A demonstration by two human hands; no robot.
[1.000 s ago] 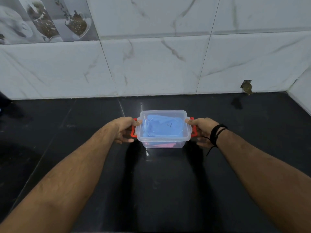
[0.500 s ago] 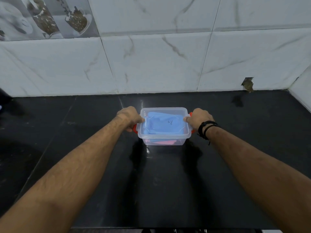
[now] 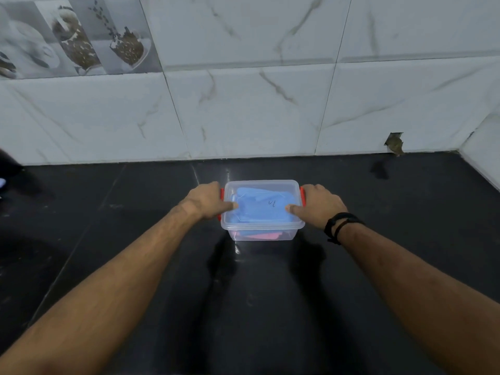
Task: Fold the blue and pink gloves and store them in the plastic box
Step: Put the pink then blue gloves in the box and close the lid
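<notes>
Currently left hand (image 3: 206, 199) clamps the left end of the plastic box (image 3: 262, 234), fingers wrapped over the red latch (image 3: 221, 194), thumb (image 3: 230, 205) pressed on the clear lid (image 3: 293, 186). Box sits mid-counter (image 3: 135, 239), nearer the back edge by the tiled wall (image 3: 243, 112). Inside: blue gloves (image 3: 263, 209) on top, pink gloves (image 3: 266, 236) beneath. Right hand (image 3: 319, 204) grips the right end the same way, thumb on lid; black wristband (image 3: 338, 226) on that wrist.
</notes>
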